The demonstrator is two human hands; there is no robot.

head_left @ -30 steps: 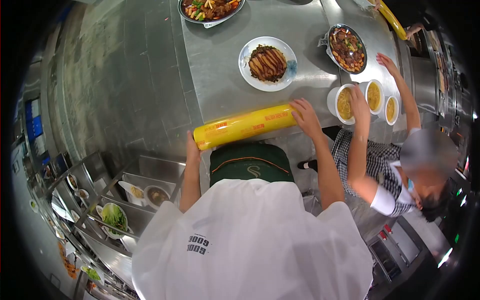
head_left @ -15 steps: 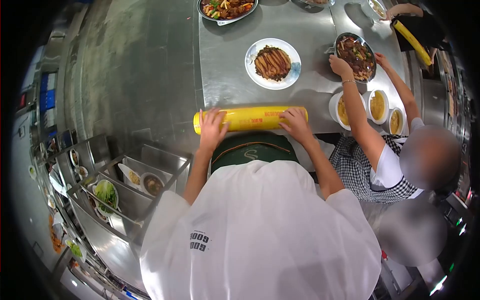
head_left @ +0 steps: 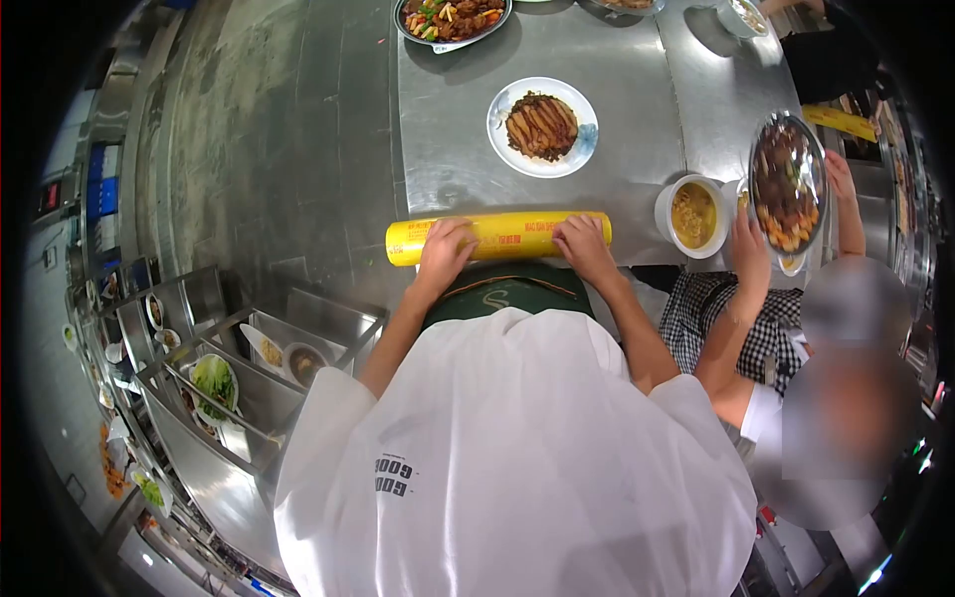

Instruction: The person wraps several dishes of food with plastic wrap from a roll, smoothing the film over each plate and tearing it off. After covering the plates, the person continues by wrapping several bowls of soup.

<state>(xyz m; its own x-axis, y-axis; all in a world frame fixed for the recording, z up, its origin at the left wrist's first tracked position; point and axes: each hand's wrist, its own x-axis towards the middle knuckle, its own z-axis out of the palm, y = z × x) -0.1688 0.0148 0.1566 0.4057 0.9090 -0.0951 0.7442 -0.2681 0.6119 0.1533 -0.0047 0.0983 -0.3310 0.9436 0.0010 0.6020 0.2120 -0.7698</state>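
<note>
A yellow roll of cling film (head_left: 507,237) with red print lies along the near edge of the steel table. My left hand (head_left: 447,249) rests on it left of the middle, fingers curled over the top. Near the roll's right end, my right hand (head_left: 584,242) grips it with bent fingers. Beyond the roll is a white plate (head_left: 587,109) bearing sliced meat (head_left: 541,127) on dark chopped greens.
At my right a co-worker's hands hold a film-covered dish (head_left: 788,184) of meat. Beside it stands a white bowl (head_left: 695,214) of yellow soup. Another meat dish (head_left: 453,20) is at the far edge. Steel shelving (head_left: 269,388) with food bowls stands at my left.
My left hand has slid right along the roll, and its fingers are more curled. The co-worker has lifted the covered dish off the table and moved it right and nearer.
</note>
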